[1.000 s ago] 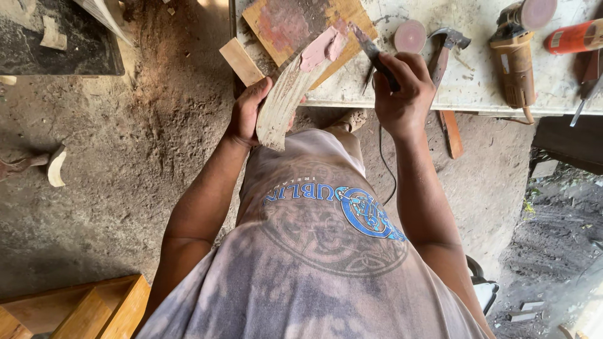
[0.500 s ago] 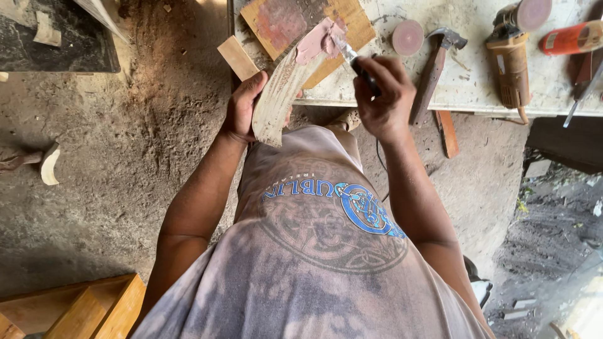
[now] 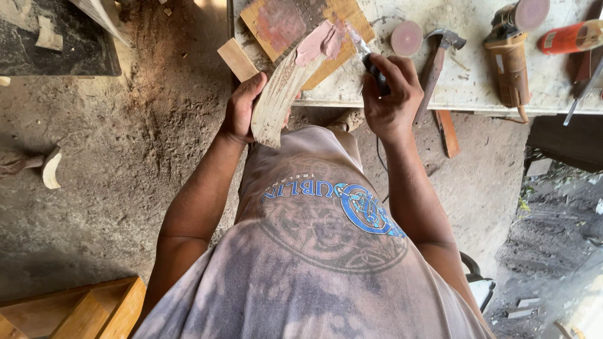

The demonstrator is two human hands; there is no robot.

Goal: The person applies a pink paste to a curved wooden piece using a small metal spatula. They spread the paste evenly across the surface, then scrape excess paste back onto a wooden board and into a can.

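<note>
Dusty earth floor [image 3: 125, 163] takes up most of the view, with a pale, stained counter [image 3: 477, 88] along the top edge. On the counter lie a square wooden board [image 3: 301, 25] smeared with pink filler, an angle grinder [image 3: 512, 53], a hammer [image 3: 440, 59] and a round sanding disc [image 3: 406, 37]. A wooden frame [image 3: 94, 307] sits at the lower left. The left hand [image 3: 242, 110] wraps its fingers around a curved piece of wood [image 3: 282, 94], holding it at the counter's front edge, its upper end coated with pink putty [image 3: 323, 41]. The right hand [image 3: 392, 94] has its fingers closed on a small putty knife [image 3: 364, 53], whose blade tip sits just beside the putty, over the board.
</note>
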